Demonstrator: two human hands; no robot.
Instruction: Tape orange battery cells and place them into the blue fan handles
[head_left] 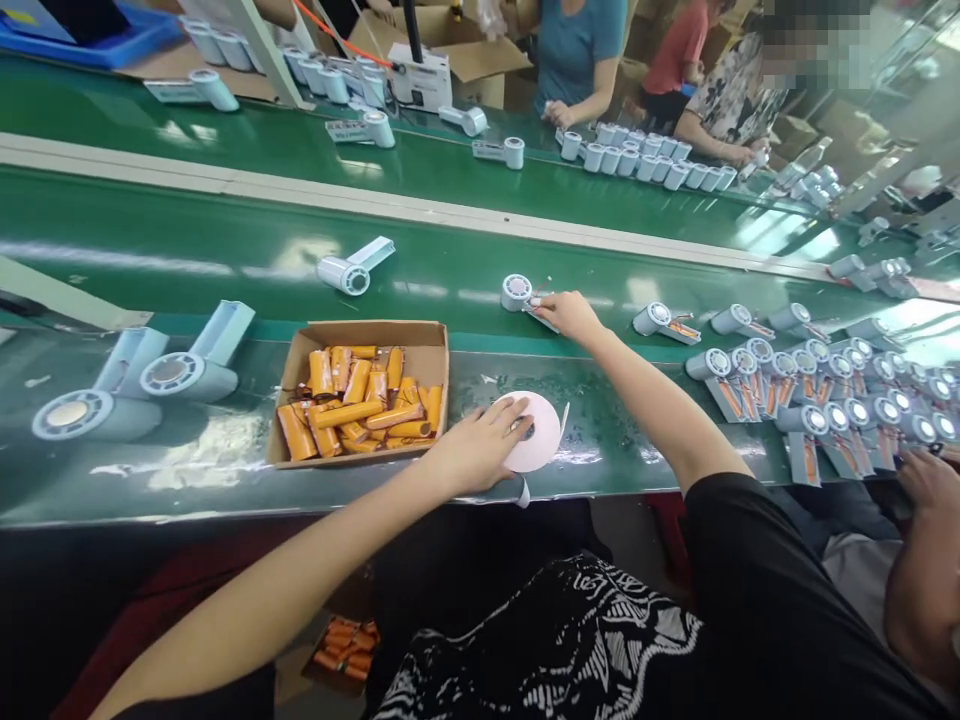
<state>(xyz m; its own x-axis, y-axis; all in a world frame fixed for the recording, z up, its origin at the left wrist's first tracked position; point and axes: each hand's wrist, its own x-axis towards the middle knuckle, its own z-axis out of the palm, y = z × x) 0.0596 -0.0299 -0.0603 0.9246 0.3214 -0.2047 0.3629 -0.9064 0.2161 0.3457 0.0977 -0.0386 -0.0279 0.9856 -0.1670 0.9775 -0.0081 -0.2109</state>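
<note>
My left hand grips a flat roll of pale pink tape near the front edge of the bench, fingers over its top and thumb low at its side. A loose end sticks out from the roll at its right. Farther forward, my right hand is closed at the handle of a light-blue fan housing on the green belt. The housing's round end faces up, and my fingers partly hide its handle. Left of the roll stands an open cardboard box holding several orange-wrapped battery packs.
Light-blue housings lie at the left, and another rests on the belt. Many with orange packs crowd the right, beside a co-worker's hand. Other people work across the line. Below sits another box of orange packs.
</note>
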